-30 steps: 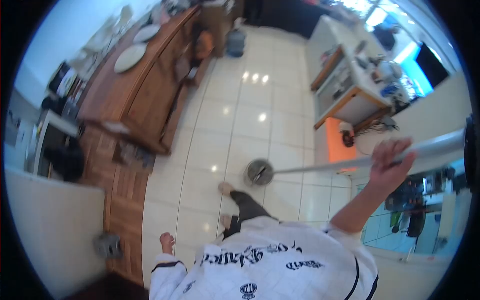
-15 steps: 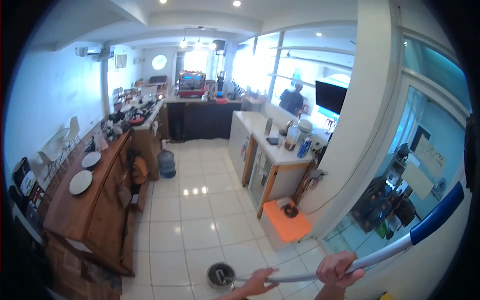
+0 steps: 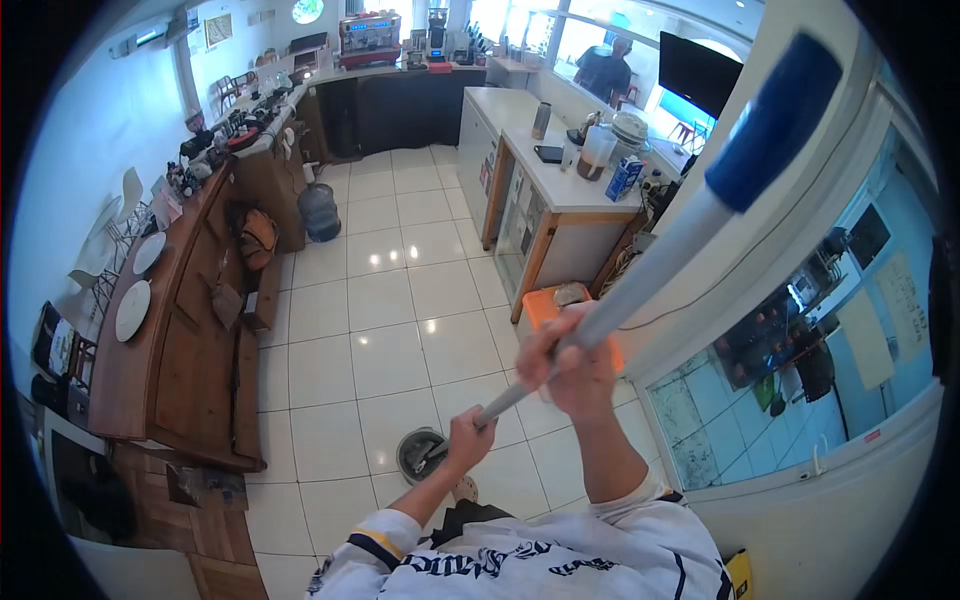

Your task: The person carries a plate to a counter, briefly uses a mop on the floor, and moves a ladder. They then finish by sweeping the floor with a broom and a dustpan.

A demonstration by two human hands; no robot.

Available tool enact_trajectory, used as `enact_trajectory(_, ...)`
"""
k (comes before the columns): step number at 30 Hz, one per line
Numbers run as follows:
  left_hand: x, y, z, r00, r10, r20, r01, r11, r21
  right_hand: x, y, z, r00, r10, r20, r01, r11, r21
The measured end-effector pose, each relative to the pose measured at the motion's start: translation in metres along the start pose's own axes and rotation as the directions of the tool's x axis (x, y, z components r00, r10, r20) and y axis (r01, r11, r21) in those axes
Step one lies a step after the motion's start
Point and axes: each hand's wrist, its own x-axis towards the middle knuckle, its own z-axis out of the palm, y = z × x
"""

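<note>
My right hand [image 3: 570, 365] is wrapped round the upper part of a long grey mop handle [image 3: 650, 275] with a blue end grip [image 3: 775, 125]. Lower down the same pole, my left hand [image 3: 470, 440] is closed on it. The pole slants from the upper right down to a round grey bucket [image 3: 404, 462] on the floor. Its lower end goes into the bucket, where a grey fitting shows; the rest of the mop's head is hard to make out.
White tiles [image 3: 375, 325] cover the floor. A wooden cabinet [image 3: 190, 370] with white plates [image 3: 133, 310] stands left. A water jug [image 3: 320, 212] sits beyond it. To the right are a white counter [image 3: 575, 190], an orange-topped box [image 3: 545, 302] and a glass door [image 3: 800, 330]. A person [image 3: 605, 70] is behind the window.
The view has tilted down. The blue end of the mop has swung up and closer to the camera. My left hand, earlier with fingers stretched along the pole, now grips it.
</note>
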Motion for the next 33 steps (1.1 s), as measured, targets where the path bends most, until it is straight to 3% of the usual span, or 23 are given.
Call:
enact_trajectory(3, 0.015, -0.014, -0.023, 0.984, -0.008, 0.18, 0.003, 1.0, 0.029, -0.006, 0.025, -0.011, 0.941, 0.257, 0.218, -0.269, 0.963, 0.025)
enact_trajectory(5, 0.015, -0.053, -0.027, 0.957, -0.118, 0.266, 0.102, 0.992, 0.073, -0.016, 0.065, -0.02, 0.893, 0.394, 0.22, -0.387, 0.919, -0.074)
enact_trajectory(7, 0.004, -0.059, -0.018, 0.997, 0.039, -0.07, -0.037, 0.999, 0.025, -0.026, 0.103, 0.0, 0.956, 0.26, -0.133, -0.29, 0.901, -0.324)
enact_trajectory(9, 0.006, -0.056, -0.008, 0.928, 0.096, -0.361, -0.146, 0.982, -0.117, -0.013, 0.094, 0.036, 0.964, 0.132, -0.232, -0.227, 0.863, -0.452)
enact_trajectory(11, 0.003, -0.05, -0.02, 0.89, 0.154, -0.43, -0.217, 0.971, -0.1, -0.002, 0.085, 0.064, 0.96, 0.179, -0.213, -0.255, 0.872, -0.417)
enact_trajectory(12, 0.008, -0.046, -0.037, 0.907, 0.21, -0.364, -0.237, 0.971, -0.029, 0.008, 0.081, 0.071, 0.962, 0.193, -0.195, -0.258, 0.878, -0.404)
enact_trajectory(13, 0.014, -0.041, -0.054, 0.918, 0.262, -0.296, -0.262, 0.964, 0.041, 0.016, 0.072, 0.073, 0.948, 0.305, -0.093, -0.319, 0.897, -0.307)
enact_trajectory(14, 0.019, -0.036, -0.072, 0.984, 0.171, -0.047, -0.169, 0.985, 0.039, 0.022, 0.062, 0.071, 0.915, 0.402, 0.025, -0.388, 0.896, -0.215)
enact_trajectory(15, 0.022, -0.031, -0.092, 0.978, 0.064, 0.2, -0.078, 0.995, 0.064, 0.028, 0.057, 0.072, 0.865, 0.477, 0.156, -0.46, 0.878, -0.133)
enact_trajectory(16, 0.024, -0.028, -0.105, 0.9, -0.057, 0.432, 0.008, 0.993, 0.115, 0.03, 0.064, 0.071, 0.843, 0.497, 0.207, -0.467, 0.866, -0.176)
enact_trajectory(18, 0.015, -0.04, -0.102, 0.975, -0.037, 0.219, 0.03, 0.999, 0.034, 0.021, 0.091, 0.064, 0.782, 0.551, 0.292, -0.488, 0.832, -0.263)
enact_trajectory(19, 0.008, -0.048, -0.1, 0.994, -0.029, 0.105, 0.03, 0.999, -0.012, 0.014, 0.101, 0.071, 0.839, 0.528, 0.131, -0.464, 0.821, -0.333)
enact_trajectory(20, -0.002, -0.058, -0.101, 1.0, -0.011, -0.023, 0.013, 0.996, 0.091, 0.005, 0.112, 0.083, 0.881, 0.473, -0.028, -0.442, 0.801, -0.404)
enact_trajectory(21, -0.009, -0.06, -0.1, 0.993, 0.04, -0.108, -0.032, 0.997, 0.074, 0.0, 0.121, 0.096, 0.903, 0.388, -0.184, -0.427, 0.77, -0.475)
enact_trajectory(23, -0.02, -0.055, -0.091, 0.955, 0.118, -0.271, -0.113, 0.993, 0.037, -0.004, 0.121, 0.121, 0.928, 0.304, -0.216, -0.373, 0.778, -0.506)
enact_trajectory(25, -0.005, -0.061, -0.106, 0.981, -0.008, -0.196, -0.04, 0.97, -0.239, 0.0, 0.122, 0.134, 0.955, 0.245, -0.17, -0.298, 0.811, -0.504)
enact_trajectory(26, -0.005, -0.08, -0.125, 0.995, -0.032, -0.091, 0.014, 0.981, -0.193, 0.002, 0.124, 0.127, 0.956, 0.294, -0.022, -0.258, 0.798, -0.544)
enact_trajectory(27, -0.001, -0.096, -0.136, 0.998, -0.055, 0.01, 0.056, 0.989, -0.138, 0.002, 0.121, 0.124, 0.936, 0.348, 0.051, -0.306, 0.878, -0.367)
enact_trajectory(28, 0.002, -0.092, -0.143, 0.987, 0.074, 0.144, -0.066, 0.996, -0.059, 0.001, 0.121, 0.121, 0.913, 0.381, 0.148, -0.353, 0.917, -0.184)
enact_trajectory(29, 0.011, -0.078, -0.151, 0.941, 0.193, 0.278, -0.204, 0.979, 0.01, -0.008, 0.137, 0.107, 0.862, 0.448, 0.237, -0.415, 0.892, -0.179)
enact_trajectory(30, 0.012, -0.062, -0.156, 0.935, 0.143, 0.324, -0.123, 0.989, -0.082, -0.012, 0.143, 0.097, 0.793, 0.504, 0.342, -0.397, 0.854, -0.337)
enact_trajectory(32, 0.006, -0.044, -0.155, 0.905, 0.034, 0.424, 0.084, 0.963, -0.257, -0.024, 0.163, 0.092, 0.864, 0.495, 0.09, -0.397, 0.781, -0.482)
enact_trajectory(33, 0.008, -0.067, -0.14, 0.966, 0.023, 0.259, 0.026, 0.982, -0.186, -0.029, 0.171, 0.095, 0.878, 0.477, -0.03, -0.415, 0.73, -0.543)
